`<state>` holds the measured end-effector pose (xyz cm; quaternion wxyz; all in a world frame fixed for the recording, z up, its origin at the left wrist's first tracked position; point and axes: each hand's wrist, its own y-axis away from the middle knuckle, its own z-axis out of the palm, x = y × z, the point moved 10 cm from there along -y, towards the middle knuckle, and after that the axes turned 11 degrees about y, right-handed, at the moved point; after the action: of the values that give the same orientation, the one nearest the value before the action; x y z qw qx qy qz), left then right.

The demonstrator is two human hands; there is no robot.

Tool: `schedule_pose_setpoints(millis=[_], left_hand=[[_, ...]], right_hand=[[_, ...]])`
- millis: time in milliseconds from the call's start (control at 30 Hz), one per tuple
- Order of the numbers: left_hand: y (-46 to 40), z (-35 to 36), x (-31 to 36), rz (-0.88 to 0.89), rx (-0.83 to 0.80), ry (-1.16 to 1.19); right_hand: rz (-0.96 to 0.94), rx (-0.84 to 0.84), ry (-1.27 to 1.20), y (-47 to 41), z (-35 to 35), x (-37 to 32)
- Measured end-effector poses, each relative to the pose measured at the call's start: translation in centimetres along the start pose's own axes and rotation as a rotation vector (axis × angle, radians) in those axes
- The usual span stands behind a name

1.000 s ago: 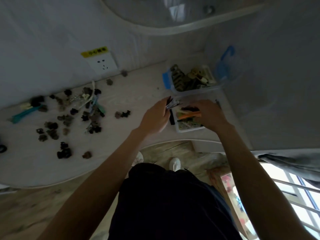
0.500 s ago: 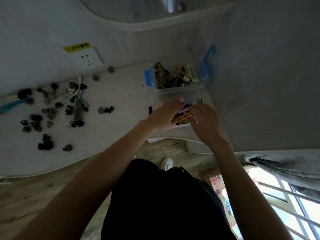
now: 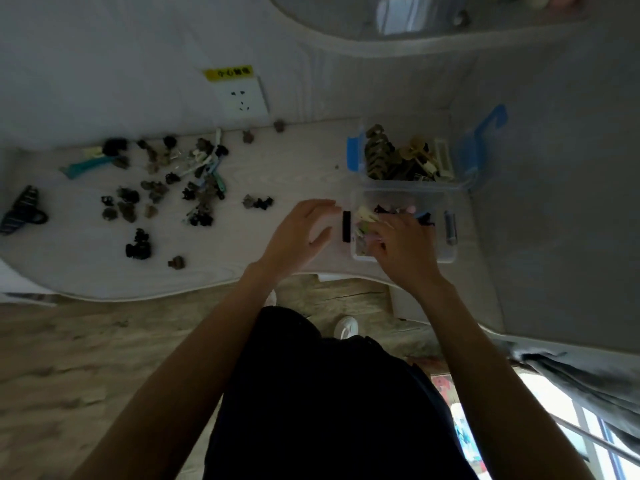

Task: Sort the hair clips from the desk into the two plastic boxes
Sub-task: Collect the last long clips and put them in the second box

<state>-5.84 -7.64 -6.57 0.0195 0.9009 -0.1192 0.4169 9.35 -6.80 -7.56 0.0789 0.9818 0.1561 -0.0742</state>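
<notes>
Dropping clips into the near box (image 3: 446, 252).
My right hand (image 3: 403, 249) curls inside, grip hidden; left hand (image 3: 298, 233), fingers spread, empty. I'd release low, then fetch from the pile (image 3: 166, 188).

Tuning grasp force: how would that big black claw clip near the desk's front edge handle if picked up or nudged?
The black claw clip looks like rigid plastic, so probably stiff and light. Its toothed, lumpy shape suggests it would snag or skid, not roll. It sits apart from the main pile of clips, so a push likely moves it alone.
</notes>
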Motion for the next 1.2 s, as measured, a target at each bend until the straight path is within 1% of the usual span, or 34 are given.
schedule_pose_setpoints(millis=[67,100,133,200,267,300,400,467,500,600,700,767,867,967,1100,1200], left_hand=[[1.2,-3.1,-2.4,-0.053,0.098,-0.006],[1.9,-4.6,-3.6,-0.077,0.147,-0.012],[2.6,-6.4,-5.0,-0.113,0.2,-0.017],[4.3,-10.5,-8.9,-0.24,0.291,-0.028],[6.0,-14.1,-13.0,-0.384,0.337,-0.053],[6.9,-16.5,-15.4,-0.441,0.355,-0.067],[7.7,-20.3,-20.1,-0.539,0.336,-0.074],[6.7,-21.5,-22.4,-0.557,0.291,-0.054],[5.8,-21.7,-23.0,-0.538,0.259,-0.051],[1.8,-20.7,-22.9,-0.404,0.134,-0.099],[-0.9,-19.1,-23.5,-0.346,0.003,-0.132],[-1.8,-18.3,-23.6,-0.319,-0.034,-0.162],[-2.6,-18.2,-23.8,-0.287,-0.043,-0.173],[-2.5,-18.1,-24.4,-0.305,-0.068,-0.154],[-0.9,-18.1,-25.5,-0.351,-0.111,-0.095],[1.0,-18.7,-26.3,-0.403,-0.104,-0.061]], right_hand=[[-0.027,0.107,-0.026,-1.0,-1.7,-3.2],[-0.062,0.121,-0.052,-1.7,-2.1,-5.0],[-0.114,0.11,-0.082,-2.5,-2.0,-7.1],[-0.222,0.055,-0.148,-4.4,-0.9,-12.4],[-0.281,-0.003,-0.211,-6.4,0.4,-16.7],[-0.294,-0.033,-0.231,-7.9,1.2,-19.2],[-0.259,-0.124,-0.257,-12.2,3.7,-22.9],[-0.21,-0.17,-0.265,-15.1,5.3,-25.0],[-0.184,-0.175,-0.271,-16.3,5.9,-25.9],[-0.068,-0.174,-0.249,-19.0,7.2,-26.9],[0.066,-0.167,-0.188,-20.1,7.9,-26.6],[0.113,-0.17,-0.156,-19.7,8.1,-26.3],[0.163,-0.156,-0.14,-19.2,8.5,-26.3],[0.214,-0.184,-0.131,-18.9,8.9,-25.7],[0.216,-0.259,-0.027,-18.0,9.0,-23.7],[0.197,-0.235,-0.02,-17.9,7.6,-22.4]])
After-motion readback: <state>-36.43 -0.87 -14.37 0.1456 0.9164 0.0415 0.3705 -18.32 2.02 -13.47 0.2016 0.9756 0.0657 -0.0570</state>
